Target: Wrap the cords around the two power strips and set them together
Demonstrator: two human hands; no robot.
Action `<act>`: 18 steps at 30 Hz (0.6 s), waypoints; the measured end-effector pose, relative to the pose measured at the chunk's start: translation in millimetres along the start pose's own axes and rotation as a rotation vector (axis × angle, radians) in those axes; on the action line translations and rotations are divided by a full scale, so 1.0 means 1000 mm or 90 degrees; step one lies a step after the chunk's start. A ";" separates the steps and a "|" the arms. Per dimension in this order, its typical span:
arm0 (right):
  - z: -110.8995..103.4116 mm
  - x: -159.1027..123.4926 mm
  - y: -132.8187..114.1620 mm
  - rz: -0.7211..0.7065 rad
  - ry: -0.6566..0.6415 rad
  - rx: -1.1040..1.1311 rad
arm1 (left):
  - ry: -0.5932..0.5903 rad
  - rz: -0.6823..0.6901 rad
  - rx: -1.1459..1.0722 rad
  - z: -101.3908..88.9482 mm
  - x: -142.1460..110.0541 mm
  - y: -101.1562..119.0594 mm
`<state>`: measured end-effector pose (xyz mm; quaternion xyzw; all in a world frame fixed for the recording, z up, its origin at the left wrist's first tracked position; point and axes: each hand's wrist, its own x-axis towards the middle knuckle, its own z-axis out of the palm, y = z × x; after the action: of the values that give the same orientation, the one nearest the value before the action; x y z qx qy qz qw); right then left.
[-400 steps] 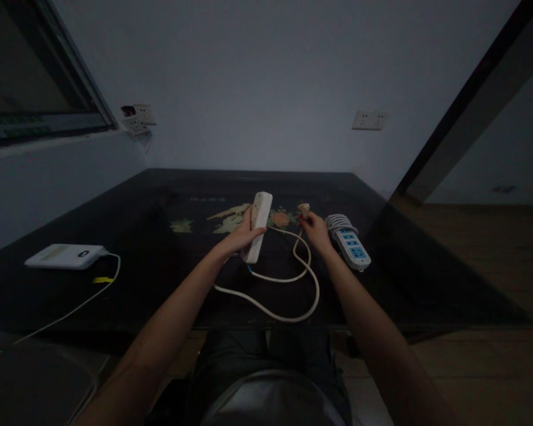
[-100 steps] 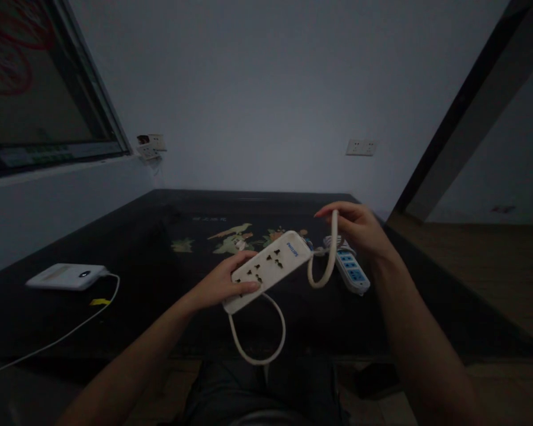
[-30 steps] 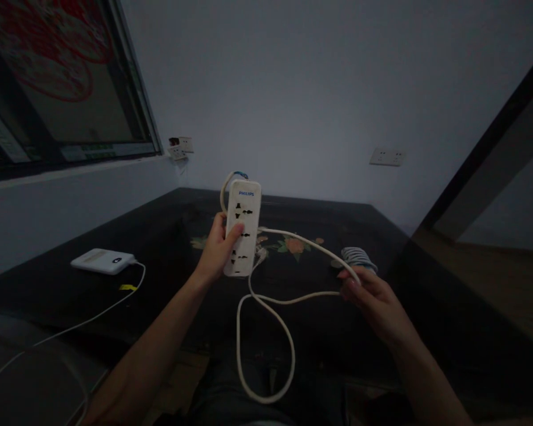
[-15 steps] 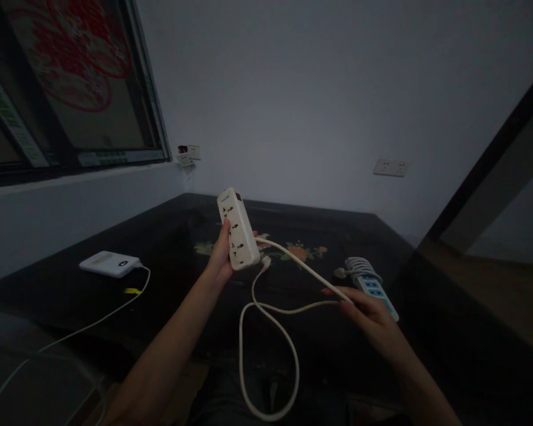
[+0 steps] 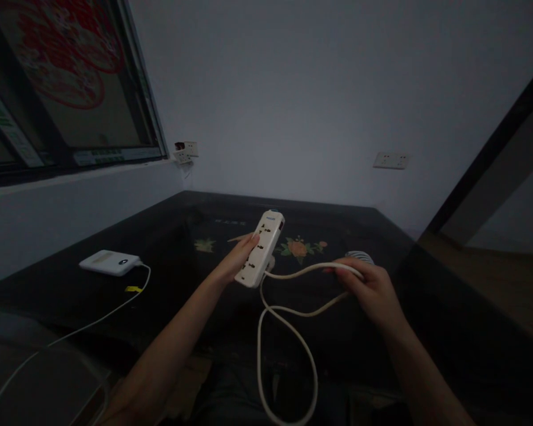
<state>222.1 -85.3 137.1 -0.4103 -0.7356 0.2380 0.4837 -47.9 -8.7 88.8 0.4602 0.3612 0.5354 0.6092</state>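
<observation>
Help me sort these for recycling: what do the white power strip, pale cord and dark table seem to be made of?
Power strip: probably hard plastic; smooth off-white casing, rounded corners.
Cord: likely a plastic or rubber sheath; dull, bending in smooth curves.
Table: dark, faint sheen, flower pattern; glass or lacquered wood, I can't tell.

head view, forward-down over table (image 5: 180,248)

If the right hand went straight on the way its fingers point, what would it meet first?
The right hand would probably first meet the power strip held in the left hand, though depth is unclear.
</observation>
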 end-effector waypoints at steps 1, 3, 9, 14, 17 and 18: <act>0.001 0.005 -0.003 -0.002 0.003 -0.001 | -0.005 -0.011 0.046 0.000 0.000 -0.002; 0.002 0.014 -0.007 -0.005 0.009 0.004 | -0.007 -0.009 0.146 0.002 -0.002 -0.003; 0.008 0.041 -0.008 -0.051 -0.027 -0.023 | -0.110 0.111 0.355 0.018 -0.020 0.006; 0.021 0.063 -0.007 -0.196 -0.100 -0.146 | -0.169 0.221 0.613 0.028 -0.034 0.014; 0.032 0.070 -0.010 -0.258 -0.190 -0.216 | -0.193 0.239 0.715 0.023 -0.037 0.017; 0.035 0.071 -0.011 -0.266 -0.211 -0.235 | -0.198 0.242 0.730 0.021 -0.036 0.018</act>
<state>172.1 -30.3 167.3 -0.2868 -0.9035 0.0596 0.3128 -40.3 -48.1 110.5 0.8428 0.4100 0.2821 0.2046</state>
